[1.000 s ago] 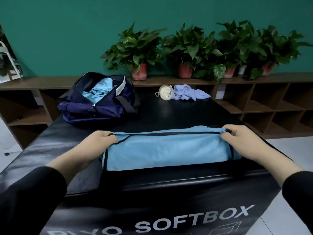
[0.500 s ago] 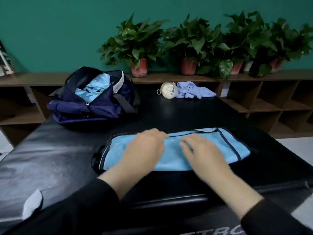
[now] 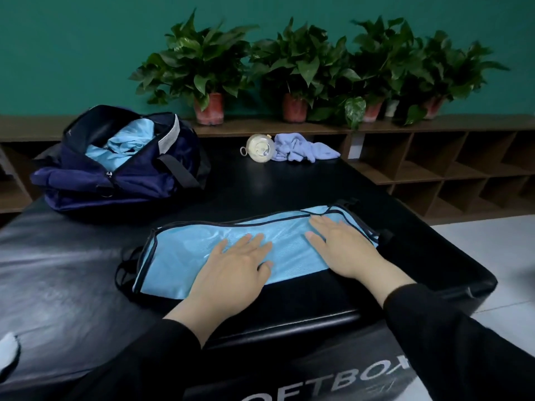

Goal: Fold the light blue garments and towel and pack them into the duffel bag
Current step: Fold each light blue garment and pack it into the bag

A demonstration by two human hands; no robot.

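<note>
The fingers (image 3: 254, 241) of the left hand (image 3: 234, 267) lie straight and slightly spread, flat on the folded light blue garment (image 3: 185, 253), pressing its middle; the thumb rests near the garment's near edge. The fingers of the right hand (image 3: 344, 250) are also straight and close together, laid flat on the right part of the same garment, their tips reaching toward its far, black-trimmed edge. Neither hand curls round the cloth. The garment lies as a long, narrow fold across the front of the black bench (image 3: 58, 256), running from lower left to upper right, with black straps showing at its left end.

Well apart, at the far left of the bench, the navy duffel bag (image 3: 121, 180) stands unzipped with light blue cloth (image 3: 127, 143) already inside. At the far edge a crumpled pale blue towel (image 3: 304, 151) lies touching a round cream-coloured object (image 3: 259, 151). Behind, potted plants (image 3: 202, 68) stand on a wooden shelf (image 3: 434, 125) against a green wall. Both arms wear black sleeves (image 3: 451, 342).
</note>
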